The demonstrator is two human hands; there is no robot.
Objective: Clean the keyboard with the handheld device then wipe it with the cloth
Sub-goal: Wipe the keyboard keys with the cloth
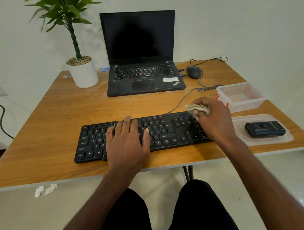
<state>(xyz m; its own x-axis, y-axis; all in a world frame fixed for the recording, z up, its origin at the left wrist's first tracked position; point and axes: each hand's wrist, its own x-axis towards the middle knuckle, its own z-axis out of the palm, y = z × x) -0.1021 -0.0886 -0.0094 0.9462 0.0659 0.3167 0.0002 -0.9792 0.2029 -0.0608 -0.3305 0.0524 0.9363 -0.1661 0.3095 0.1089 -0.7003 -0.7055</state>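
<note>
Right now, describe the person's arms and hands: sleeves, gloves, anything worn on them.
Both arms are bare from the bottom edge of the frame to the fingertips, with no sleeve in view. The left hand and right hand wear no gloves, and no watch, band or ring is visible on the wrists and fingers that show. Dark trousers cover the legs below.

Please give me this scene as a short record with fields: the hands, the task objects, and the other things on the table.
left hand: lies flat on the keyboard, fingers straight
right hand: grips the cloth at the keyboard's right end
handheld device: lies on a clear lid, right of the keyboard
container: clear, open, behind the lid
laptop: open, screen dark
mouse: right of the laptop
potted plant: left of the laptop
</note>
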